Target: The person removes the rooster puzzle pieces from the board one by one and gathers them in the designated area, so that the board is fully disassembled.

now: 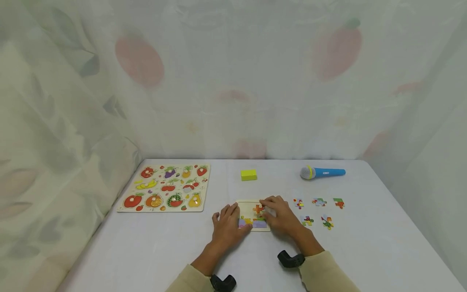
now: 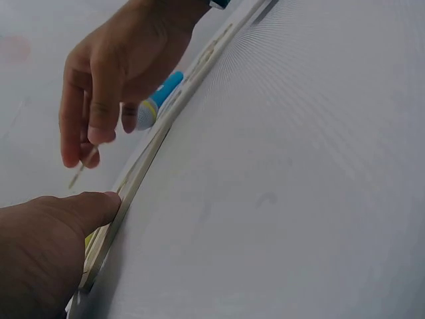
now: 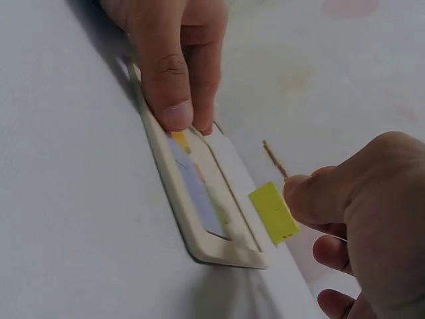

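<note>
A small puzzle tray lies on the table between both hands, with joined purple, yellow and green pieces along its near side. My left hand rests on its left part, fingers extended. In the right wrist view the left thumb presses by the tray's rim. Between thumb and fingertips my right hand pinches an orange puzzle piece, raised above the tray. Both wrist views show that piece on edge. Several loose puzzle pieces are spread to the right of the right hand.
At the left lies a fruit peg board. Beyond the tray sits a yellow-green block. A blue toy microphone lies at the back right. Fabric curtains hang behind the table and at both sides.
</note>
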{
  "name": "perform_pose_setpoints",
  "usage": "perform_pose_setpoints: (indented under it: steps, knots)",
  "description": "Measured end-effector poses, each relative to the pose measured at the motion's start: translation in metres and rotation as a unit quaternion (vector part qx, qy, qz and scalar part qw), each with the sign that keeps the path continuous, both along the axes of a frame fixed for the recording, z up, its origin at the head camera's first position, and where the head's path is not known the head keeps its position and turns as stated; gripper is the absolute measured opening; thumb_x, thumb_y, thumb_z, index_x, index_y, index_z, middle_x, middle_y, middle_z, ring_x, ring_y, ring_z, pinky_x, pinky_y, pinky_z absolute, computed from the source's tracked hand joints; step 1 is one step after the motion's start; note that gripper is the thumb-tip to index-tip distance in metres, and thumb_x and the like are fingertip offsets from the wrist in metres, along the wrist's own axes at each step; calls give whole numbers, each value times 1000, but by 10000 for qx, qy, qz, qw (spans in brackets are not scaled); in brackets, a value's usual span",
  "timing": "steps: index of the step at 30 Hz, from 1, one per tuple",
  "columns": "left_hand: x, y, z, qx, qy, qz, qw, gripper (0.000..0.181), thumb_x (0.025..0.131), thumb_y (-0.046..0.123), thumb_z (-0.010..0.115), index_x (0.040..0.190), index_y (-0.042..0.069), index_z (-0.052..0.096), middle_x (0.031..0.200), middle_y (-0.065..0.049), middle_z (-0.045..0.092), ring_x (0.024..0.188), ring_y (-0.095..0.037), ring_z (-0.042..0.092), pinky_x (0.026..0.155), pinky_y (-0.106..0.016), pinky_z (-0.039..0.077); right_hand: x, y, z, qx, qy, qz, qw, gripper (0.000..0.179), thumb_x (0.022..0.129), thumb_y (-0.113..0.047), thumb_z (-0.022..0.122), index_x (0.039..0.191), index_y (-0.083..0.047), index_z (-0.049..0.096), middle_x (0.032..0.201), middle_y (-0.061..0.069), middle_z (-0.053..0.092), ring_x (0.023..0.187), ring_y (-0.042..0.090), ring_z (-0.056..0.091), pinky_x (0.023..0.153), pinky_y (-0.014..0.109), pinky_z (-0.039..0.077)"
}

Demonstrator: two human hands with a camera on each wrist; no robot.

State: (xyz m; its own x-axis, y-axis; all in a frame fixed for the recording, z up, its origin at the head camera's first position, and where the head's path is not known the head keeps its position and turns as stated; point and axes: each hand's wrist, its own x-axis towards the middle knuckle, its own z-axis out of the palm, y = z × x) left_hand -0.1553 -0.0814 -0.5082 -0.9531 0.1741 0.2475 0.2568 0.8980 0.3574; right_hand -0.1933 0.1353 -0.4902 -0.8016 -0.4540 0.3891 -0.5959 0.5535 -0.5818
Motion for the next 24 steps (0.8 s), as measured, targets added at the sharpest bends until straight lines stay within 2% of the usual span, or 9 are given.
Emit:
perform_pose_setpoints:
  steps: [6,14,19,24]
  knots:
    - [0,1,-1,72,-97,-22,9999,75,82,52,68,136,2,53,142,-11,47,130,-33,38,95,-60,25,7,16,15,-309,395,49,9987,42,84,0,73,125,-4,64,115,4,64,105,21,52,87,48,43]
    - [0,-1,-1,196,-79,-37,9998,74,82,50,69,135,1,54,142,-10,47,129,-33,38,95,-60,24,18,46,32,-437,515,-96,9977,48,81,4,74,127,-6,63,117,6,64,108,18,52,85,43,46]
    - [0,-1,-1,188,-131,-22,9997,75,82,51,69,136,2,53,143,-10,46,130,-32,38,96,-59,23,25,64,39,-447,706,-112,9964,52,78,7,75,127,-6,62,117,2,64,106,18,52,81,34,46]
    - [0,1,0,139,-214,-7,9997,75,83,51,68,137,2,52,144,-10,45,131,-32,37,96,-59,23,31,84,46,-376,718,-263,9964,56,76,9,75,128,-7,62,119,-1,63,110,16,50,90,20,38]
